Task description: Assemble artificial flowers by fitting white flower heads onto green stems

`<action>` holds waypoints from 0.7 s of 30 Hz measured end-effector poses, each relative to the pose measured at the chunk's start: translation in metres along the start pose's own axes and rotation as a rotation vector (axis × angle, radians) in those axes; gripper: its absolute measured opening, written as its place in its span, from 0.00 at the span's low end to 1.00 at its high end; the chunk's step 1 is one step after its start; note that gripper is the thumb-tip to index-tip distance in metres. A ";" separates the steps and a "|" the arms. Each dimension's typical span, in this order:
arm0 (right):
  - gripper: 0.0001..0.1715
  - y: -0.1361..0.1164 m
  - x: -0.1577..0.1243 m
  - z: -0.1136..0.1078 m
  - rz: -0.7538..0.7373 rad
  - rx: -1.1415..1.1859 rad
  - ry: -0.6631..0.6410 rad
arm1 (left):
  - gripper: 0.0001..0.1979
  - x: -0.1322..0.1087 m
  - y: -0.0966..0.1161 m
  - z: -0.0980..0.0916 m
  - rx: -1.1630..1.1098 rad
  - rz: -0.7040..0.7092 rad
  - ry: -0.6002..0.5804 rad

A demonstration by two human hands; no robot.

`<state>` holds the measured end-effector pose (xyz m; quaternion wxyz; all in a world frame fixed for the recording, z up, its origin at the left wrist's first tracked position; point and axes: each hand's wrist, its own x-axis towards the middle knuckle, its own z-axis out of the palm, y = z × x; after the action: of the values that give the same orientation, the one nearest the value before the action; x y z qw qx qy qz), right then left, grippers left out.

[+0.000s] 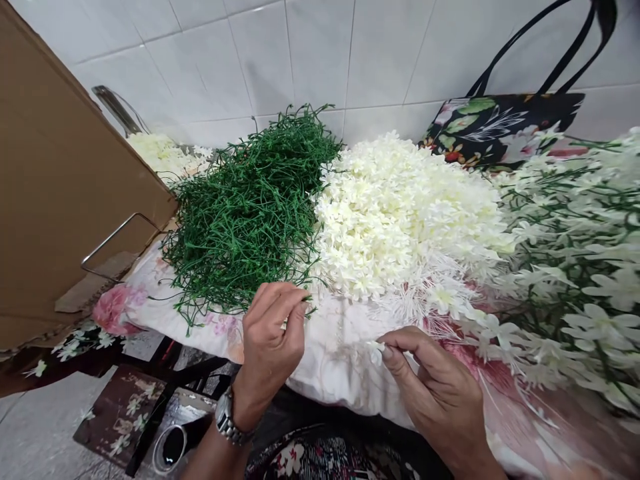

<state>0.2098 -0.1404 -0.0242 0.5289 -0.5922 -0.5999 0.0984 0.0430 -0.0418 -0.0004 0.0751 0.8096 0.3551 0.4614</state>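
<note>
My left hand (275, 330), with a wristwatch (231, 419) on the wrist, is pinched on a green plastic stem (309, 305), whose tip pokes out past the fingertips. It is at the front edge of a big heap of green stems (245, 220). To the right, my right hand (435, 387) pinches a small white artificial flower (375, 350) between thumb and forefinger. Beyond it lies a pile of loose cream-white artificial flowers (390, 207), with thin white filaments (425, 293) at its near side. The two hands are apart.
A cardboard box (65, 180) stands at the left. Assembled white flowers with green stems (590, 267) fill the right. Behind are a black floral bag (505, 127) and a tiled wall (320, 60). A floral cloth (330, 373) covers the work surface. A cup (170, 447) stands lower left.
</note>
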 end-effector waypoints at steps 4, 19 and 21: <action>0.06 0.002 -0.002 -0.001 0.005 -0.009 -0.009 | 0.08 0.001 0.007 -0.008 -0.188 -0.110 0.078; 0.05 0.002 -0.002 0.002 -0.052 -0.047 -0.051 | 0.07 0.017 0.015 -0.025 -0.724 -0.469 0.227; 0.04 0.004 -0.003 0.002 -0.060 -0.052 -0.066 | 0.07 0.030 0.017 -0.027 -0.787 -0.462 0.250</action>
<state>0.2095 -0.1407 -0.0294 0.4962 -0.5839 -0.6368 0.0863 0.0393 -0.0406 0.0434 0.4335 0.5576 0.3305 0.6260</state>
